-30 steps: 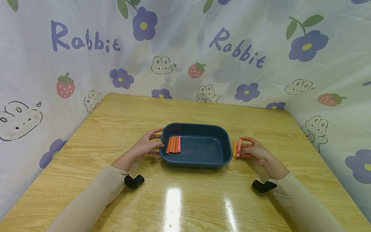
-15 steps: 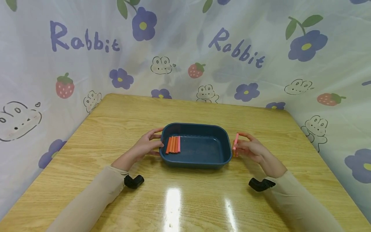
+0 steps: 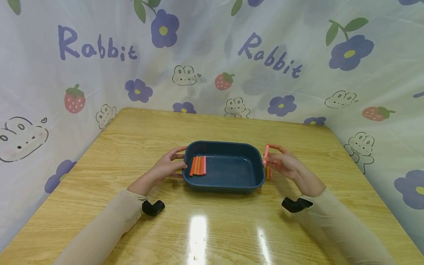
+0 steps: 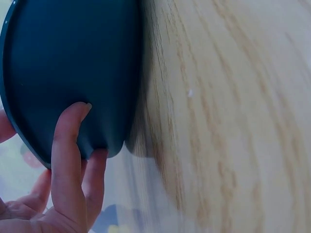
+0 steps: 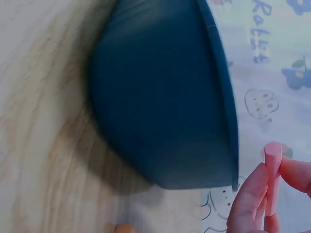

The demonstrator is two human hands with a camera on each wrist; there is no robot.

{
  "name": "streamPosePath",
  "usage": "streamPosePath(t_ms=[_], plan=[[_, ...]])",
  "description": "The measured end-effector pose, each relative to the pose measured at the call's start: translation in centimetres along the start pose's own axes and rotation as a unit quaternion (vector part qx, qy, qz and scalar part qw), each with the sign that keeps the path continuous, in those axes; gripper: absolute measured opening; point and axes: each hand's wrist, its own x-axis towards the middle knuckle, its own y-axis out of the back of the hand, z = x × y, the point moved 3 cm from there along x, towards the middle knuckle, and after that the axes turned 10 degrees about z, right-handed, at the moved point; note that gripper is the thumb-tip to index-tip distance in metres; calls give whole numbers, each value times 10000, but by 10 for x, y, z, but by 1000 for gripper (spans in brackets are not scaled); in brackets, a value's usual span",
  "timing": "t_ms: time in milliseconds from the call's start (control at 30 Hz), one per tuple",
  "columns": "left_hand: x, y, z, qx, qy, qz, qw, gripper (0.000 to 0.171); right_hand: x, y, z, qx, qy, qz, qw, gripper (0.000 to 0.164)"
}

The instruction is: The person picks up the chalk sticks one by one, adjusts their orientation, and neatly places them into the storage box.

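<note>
The work looks part done: at centre, a row of sticks (image 3: 198, 165) lies in the blue bin (image 3: 228, 173), which the left grip (image 3: 167, 163) touches with spread fingers. Right of centre, the right grip (image 3: 285, 163) pinches a pink stick (image 3: 266, 154); other sticks (image 3: 267, 173), seemingly pending, lie outside on the tabletop (image 3: 228, 232).

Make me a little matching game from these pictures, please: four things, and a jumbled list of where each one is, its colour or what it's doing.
Things
1. Tub
2. Left fingers
3. Row of sticks
4. Right fingers

Places, colours, states
A. Pinching a pink stick
B. Lying inside the tub
C. Dark blue
D. Against the tub's outer wall

Pairs: 1-C, 2-D, 3-B, 4-A
</note>
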Motion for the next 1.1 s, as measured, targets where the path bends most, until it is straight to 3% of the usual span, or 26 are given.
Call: streamPosePath(t_ms=[267,500,800,1100], plan=[[1,0,-1,1,-9,-26,10000,67,4,-14,-7,-201,-101,21,9997,66],[0,0,-2,18,2,-6,10000,67,8,-27,-12,-259,22,-567,9981,83],[0,0,-2,47,11,-20,10000,66,19,-53,-16,-417,-499,-179,9977,68],[-1,0,-1,-26,3,-26,10000,68,31,-78,-18,-676,-800,-483,9933,65]])
